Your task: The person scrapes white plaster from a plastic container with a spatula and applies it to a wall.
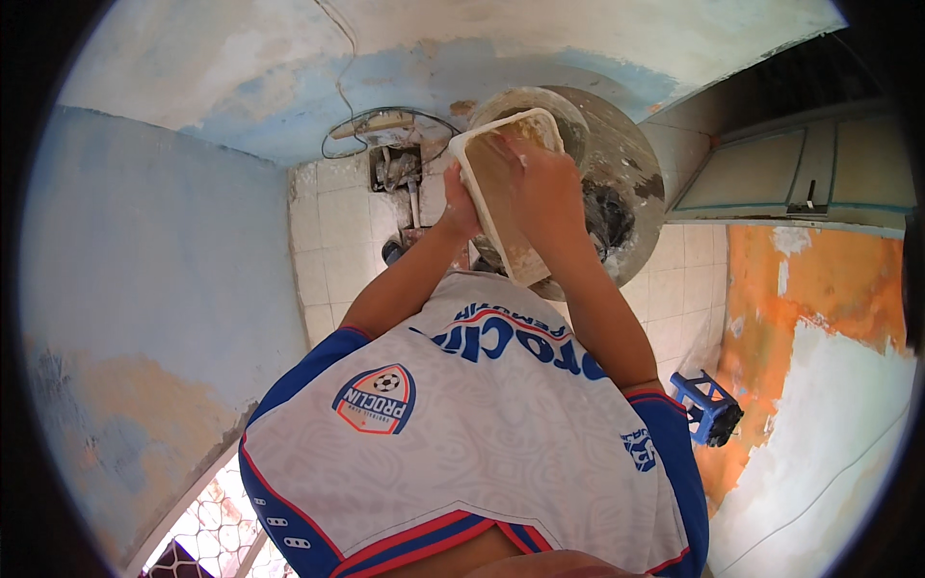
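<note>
A rectangular whitish plastic tub is tilted in front of my chest, its rim and inside smeared with a pale coating. My left hand grips its left side, thumb up along the rim. My right hand reaches into the far end of the tub, fingers curled near a yellowish-brown patch. The back of that hand hides whatever its fingers hold. Just behind the tub stands a round pale bucket, partly covered by it.
A round, stained grey surface lies under the bucket, with a black plastic bag on it. Pipes and a dark cable sit by the far wall. A blue stool stands right; cabinets are far right.
</note>
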